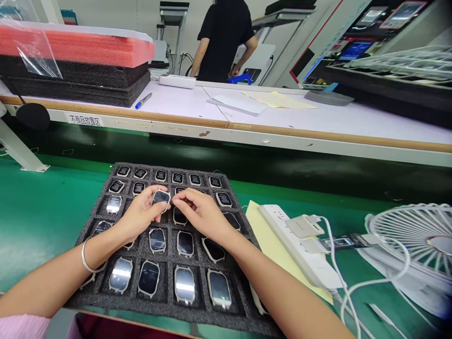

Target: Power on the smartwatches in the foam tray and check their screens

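Note:
A black foam tray [106,292] lies on the green mat in front of me, its pockets filled with several smartwatch bodies. My left hand [139,214] holds one watch body [160,197] above the tray's middle, fingers wrapped round its edge. My right hand [201,212] meets it from the right, fingertips pinched at the watch's right edge. A bangle sits on my left wrist.
A white power strip [296,245] with plugs and cables lies right of the tray on a yellow sheet. A white fan [413,235] stands far right. Behind, a raised white shelf [282,127] carries foam stacks [70,61], a pen and papers. A person in black stands beyond.

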